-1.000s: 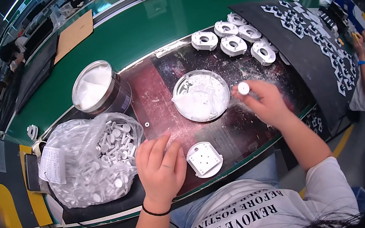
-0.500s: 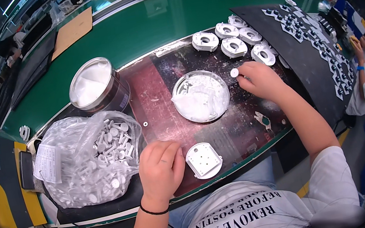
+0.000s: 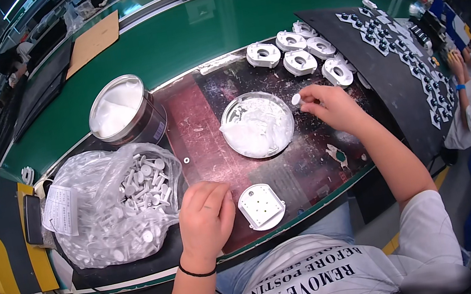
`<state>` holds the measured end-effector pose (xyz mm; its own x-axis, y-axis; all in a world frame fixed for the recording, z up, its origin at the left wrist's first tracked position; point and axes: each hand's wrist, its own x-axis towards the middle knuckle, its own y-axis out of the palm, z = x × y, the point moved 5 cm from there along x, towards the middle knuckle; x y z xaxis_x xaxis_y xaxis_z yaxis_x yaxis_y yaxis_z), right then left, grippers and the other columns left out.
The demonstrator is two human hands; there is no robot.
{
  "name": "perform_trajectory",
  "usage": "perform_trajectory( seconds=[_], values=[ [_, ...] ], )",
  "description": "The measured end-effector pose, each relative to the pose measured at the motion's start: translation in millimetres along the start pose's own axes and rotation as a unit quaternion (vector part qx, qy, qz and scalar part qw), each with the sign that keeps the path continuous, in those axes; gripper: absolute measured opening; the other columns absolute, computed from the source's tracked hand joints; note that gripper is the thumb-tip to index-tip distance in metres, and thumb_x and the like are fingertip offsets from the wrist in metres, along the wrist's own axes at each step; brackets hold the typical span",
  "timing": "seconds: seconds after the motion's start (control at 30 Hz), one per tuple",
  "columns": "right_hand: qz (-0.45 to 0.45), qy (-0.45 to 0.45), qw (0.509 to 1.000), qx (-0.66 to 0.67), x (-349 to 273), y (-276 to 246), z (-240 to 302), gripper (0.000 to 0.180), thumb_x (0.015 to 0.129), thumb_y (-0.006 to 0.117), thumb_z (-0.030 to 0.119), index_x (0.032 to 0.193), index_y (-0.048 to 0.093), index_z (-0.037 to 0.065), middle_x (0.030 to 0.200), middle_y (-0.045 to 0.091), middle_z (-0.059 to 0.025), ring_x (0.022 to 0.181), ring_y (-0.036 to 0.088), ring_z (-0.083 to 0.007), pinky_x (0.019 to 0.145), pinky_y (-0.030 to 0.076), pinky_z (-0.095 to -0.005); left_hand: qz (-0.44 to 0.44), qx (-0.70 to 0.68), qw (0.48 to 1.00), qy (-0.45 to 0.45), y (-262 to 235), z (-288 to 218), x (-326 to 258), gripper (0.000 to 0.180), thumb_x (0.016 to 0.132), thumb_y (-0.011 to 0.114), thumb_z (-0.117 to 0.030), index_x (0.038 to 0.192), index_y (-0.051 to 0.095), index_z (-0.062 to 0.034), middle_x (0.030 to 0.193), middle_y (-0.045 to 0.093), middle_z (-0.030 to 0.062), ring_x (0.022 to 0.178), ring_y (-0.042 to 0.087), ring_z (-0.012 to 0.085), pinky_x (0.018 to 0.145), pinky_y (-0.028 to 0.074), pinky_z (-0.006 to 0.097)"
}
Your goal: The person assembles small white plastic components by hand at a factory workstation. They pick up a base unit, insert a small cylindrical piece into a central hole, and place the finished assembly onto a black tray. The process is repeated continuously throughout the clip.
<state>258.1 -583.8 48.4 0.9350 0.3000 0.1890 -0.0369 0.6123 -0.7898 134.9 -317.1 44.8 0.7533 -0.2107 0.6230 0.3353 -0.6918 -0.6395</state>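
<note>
My right hand (image 3: 331, 107) pinches a small white disc-headed plastic part (image 3: 296, 99) between thumb and fingertips, just right of a round clear dish (image 3: 231, 141). White grease-like paste (image 3: 257, 128) lies heaped and smeared in that dish. My left hand (image 3: 206, 215) is curled closed near the front edge, and whatever its fingers may hold is hidden. Right beside it, a white plastic housing (image 3: 262, 207) with small holes lies flat on the work surface. On the left, a clear plastic bag (image 3: 87, 190) is full of similar white disc-headed parts (image 3: 144, 178) with stems.
A metal tin (image 3: 147, 121) with white contents stands behind the bag. Several white ring-shaped housings (image 3: 300, 62) sit at the back right, by a black board (image 3: 348, 41) bearing rows of small assemblies. A small white washer (image 3: 186, 161) lies mid-table. Another person's hand (image 3: 457, 65) is at far right.
My right hand has shifted slightly toward the dish and turned the white part, so its disc now tilts. The left hand stays nearly in place.
</note>
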Motion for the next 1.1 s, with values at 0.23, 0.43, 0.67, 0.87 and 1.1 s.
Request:
perform_trajectory(
  seconds=[0.23, 0.43, 0.67, 0.87, 1.1],
  values=[
    [-0.004, -0.124, 0.986, -0.111, 3, 11, 3, 0.015, 0.081, 0.064, 0.015, 0.09, 0.065, 0.003, 0.087, 0.064, -0.0125, 0.085, 0.061, -0.0307, 0.078, 0.049, -0.0388, -0.005, 0.0, 1.0, 0.001, 0, 2, 0, 0.016, 0.07, 0.066, 0.002, 0.085, 0.064, -0.0002, 0.082, 0.062, 0.01, 0.08, 0.059, 0.0283, 0.071, 0.049, 0.037],
    [-0.026, -0.177, 0.975, -0.132, 4, 14, 10, 0.013, 0.08, 0.063, 0.014, 0.088, 0.066, 0.004, 0.086, 0.064, -0.0101, 0.087, 0.06, -0.0288, 0.078, 0.048, -0.0389, -0.007, 0.006, 1.0, -0.005, -1, 2, 0, 0.015, 0.07, 0.066, 0.001, 0.085, 0.064, -0.0006, 0.081, 0.061, 0.0098, 0.079, 0.059, 0.0281, 0.071, 0.049, 0.037],
    [-0.022, -0.198, 0.97, -0.14, 2, 15, 9, 0.012, 0.078, 0.065, 0.013, 0.086, 0.066, 0.005, 0.085, 0.062, -0.008, 0.086, 0.058, -0.0275, 0.08, 0.047, -0.0375, -0.005, 0.008, 1.0, -0.006, -1, 1, 0, 0.015, 0.07, 0.066, 0.001, 0.085, 0.064, -0.001, 0.081, 0.061, 0.0096, 0.079, 0.059, 0.0278, 0.07, 0.049, 0.037],
    [-0.047, -0.185, 0.975, -0.116, 1, 8, 11, 0.012, 0.078, 0.066, 0.012, 0.087, 0.066, 0.005, 0.086, 0.061, -0.0084, 0.084, 0.057, -0.0274, 0.079, 0.047, -0.0362, -0.007, 0.006, 1.0, -0.01, -1, 2, -1, 0.015, 0.07, 0.067, 0.001, 0.085, 0.065, -0.0014, 0.08, 0.061, 0.0092, 0.079, 0.059, 0.0276, 0.07, 0.048, 0.037],
    [0.03, 0.096, 0.982, 0.16, -11, 14, -3, 0.017, 0.088, 0.059, 0.013, 0.099, 0.062, 0.001, 0.086, 0.06, -0.0058, 0.08, 0.059, -0.0154, 0.072, 0.048, -0.0286, -0.008, 0.002, 1.0, -0.007, -2, 1, 0, 0.015, 0.069, 0.067, 0.001, 0.084, 0.064, -0.0018, 0.08, 0.061, 0.0088, 0.078, 0.059, 0.0273, 0.07, 0.048, 0.036]
  ],
)
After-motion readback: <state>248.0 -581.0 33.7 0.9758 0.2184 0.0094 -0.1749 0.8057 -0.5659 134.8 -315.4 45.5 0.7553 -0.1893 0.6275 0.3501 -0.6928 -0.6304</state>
